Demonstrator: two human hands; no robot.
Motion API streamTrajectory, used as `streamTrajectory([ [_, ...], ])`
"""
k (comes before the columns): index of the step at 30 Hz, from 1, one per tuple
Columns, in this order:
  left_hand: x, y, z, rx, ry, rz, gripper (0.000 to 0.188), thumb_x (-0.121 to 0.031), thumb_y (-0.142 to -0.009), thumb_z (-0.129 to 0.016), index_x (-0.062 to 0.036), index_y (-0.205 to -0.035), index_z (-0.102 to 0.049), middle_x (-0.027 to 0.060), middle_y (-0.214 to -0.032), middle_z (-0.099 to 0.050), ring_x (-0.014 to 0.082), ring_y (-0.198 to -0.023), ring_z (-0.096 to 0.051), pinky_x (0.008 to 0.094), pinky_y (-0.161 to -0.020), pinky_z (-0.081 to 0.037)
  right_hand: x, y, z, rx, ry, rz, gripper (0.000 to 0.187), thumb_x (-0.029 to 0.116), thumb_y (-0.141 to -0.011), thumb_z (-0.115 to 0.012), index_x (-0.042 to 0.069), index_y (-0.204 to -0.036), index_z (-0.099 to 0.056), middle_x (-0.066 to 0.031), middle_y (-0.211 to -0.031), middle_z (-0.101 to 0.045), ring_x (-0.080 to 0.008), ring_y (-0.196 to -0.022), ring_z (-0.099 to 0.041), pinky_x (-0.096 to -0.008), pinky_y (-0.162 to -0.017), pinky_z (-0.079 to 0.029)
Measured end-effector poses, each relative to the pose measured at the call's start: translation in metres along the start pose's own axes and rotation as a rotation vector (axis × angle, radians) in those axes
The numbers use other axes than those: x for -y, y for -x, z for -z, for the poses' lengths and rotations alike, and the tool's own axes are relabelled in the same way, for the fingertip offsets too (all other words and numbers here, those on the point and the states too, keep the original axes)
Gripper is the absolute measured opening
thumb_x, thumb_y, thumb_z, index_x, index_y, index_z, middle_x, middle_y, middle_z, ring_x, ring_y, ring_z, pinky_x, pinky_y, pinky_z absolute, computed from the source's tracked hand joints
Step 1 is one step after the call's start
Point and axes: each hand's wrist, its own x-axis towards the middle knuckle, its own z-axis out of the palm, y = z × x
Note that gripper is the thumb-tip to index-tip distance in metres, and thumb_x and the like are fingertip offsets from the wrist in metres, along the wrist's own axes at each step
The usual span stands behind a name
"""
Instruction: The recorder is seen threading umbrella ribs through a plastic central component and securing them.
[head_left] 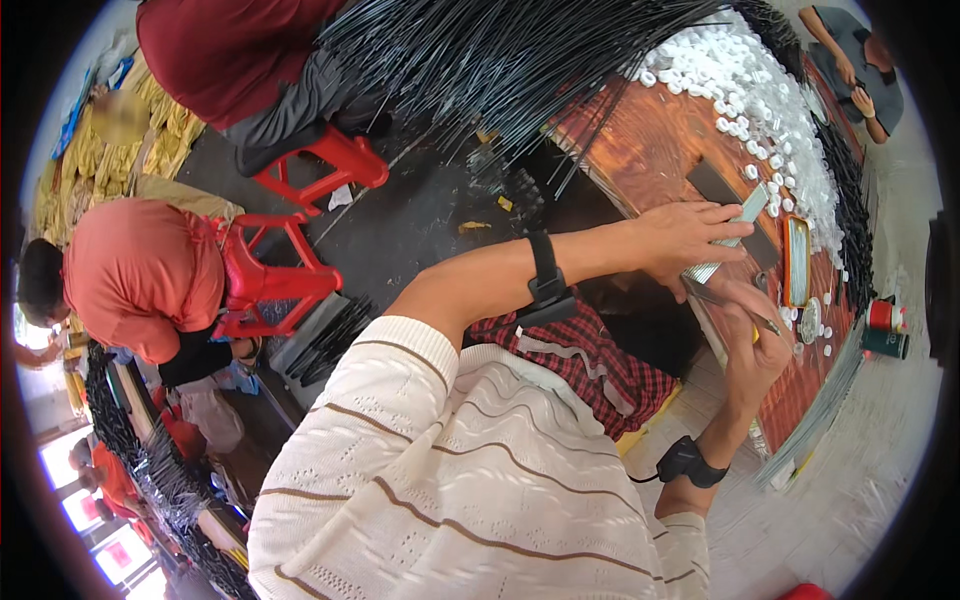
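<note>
My left hand (690, 242) reaches over the edge of the reddish-brown wooden table (625, 135). Its fingers lie across a small bundle of thin, silvery strips (752, 207), gripping it. Close below, my right hand (752, 345) is closed around a slim, dark metal tool (765, 322) with a pointed tip. A bit of yellow shows between its fingers; the exact kind of tool cannot be made out. Beside the hands lies an orange-rimmed oblong tin (797, 262) with thin pieces inside. Dark flat plates (712, 184) rest under and near the strips.
White plastic rings (735, 125) and clear pieces heap along the table's far side. Long black rods (500, 60) jut over its left end. A red-and-green can (885, 330) stands at the right. People sit left on red stools (275, 275); another person (855, 75) is at the upper right.
</note>
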Motion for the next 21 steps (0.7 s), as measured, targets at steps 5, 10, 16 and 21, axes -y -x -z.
streamTrajectory([
  [5,-0.002,0.0,0.006,-0.049,-0.025,-0.002,0.095,-0.038,-0.05,-0.091,-0.0133,-0.134,-0.054,0.0129,-0.149,-0.038,0.037,-0.138,-0.033,0.0456,-0.11,-0.036,-0.001,0.006,-0.004,0.015,0.021,-0.038,0.015,-0.001,-0.087,-0.066,-0.004,-0.101,-0.07,-0.0135,-0.097,-0.072,-0.0223,-0.092,-0.068,-0.03,-0.082,-0.052],
  [10,-0.002,0.0,0.01,-0.013,-0.076,-0.004,0.092,-0.036,-0.051,-0.09,-0.0138,-0.133,-0.054,0.0147,-0.148,-0.038,0.0375,-0.138,-0.034,0.0457,-0.112,-0.033,-0.014,0.013,-0.004,-0.036,0.046,-0.09,0.015,-0.001,-0.087,-0.066,-0.004,-0.101,-0.071,-0.014,-0.097,-0.073,-0.0213,-0.091,-0.068,-0.031,-0.086,-0.051],
  [16,0.001,-0.019,-0.002,-0.124,0.057,-0.081,0.106,-0.034,-0.051,-0.091,-0.0146,-0.143,-0.041,0.0205,-0.149,-0.036,0.0397,-0.138,-0.034,0.0492,-0.115,-0.028,-0.006,0.005,0.008,-0.039,0.187,0.0,0.012,0.009,-0.084,-0.07,0.003,-0.095,-0.073,-0.0109,-0.089,-0.072,-0.0248,-0.079,-0.069,-0.0326,-0.071,-0.053],
  [21,-0.007,-0.005,0.01,0.008,-0.188,0.139,0.114,-0.038,-0.056,-0.087,-0.0072,-0.149,-0.03,0.021,-0.152,-0.03,0.0414,-0.14,-0.029,0.0495,-0.115,-0.027,-0.02,0.005,-0.006,-0.09,-0.038,0.062,0.015,0.009,-0.082,-0.073,0.004,-0.097,-0.074,-0.009,-0.089,-0.073,-0.0229,-0.08,-0.07,-0.0316,-0.071,-0.053],
])
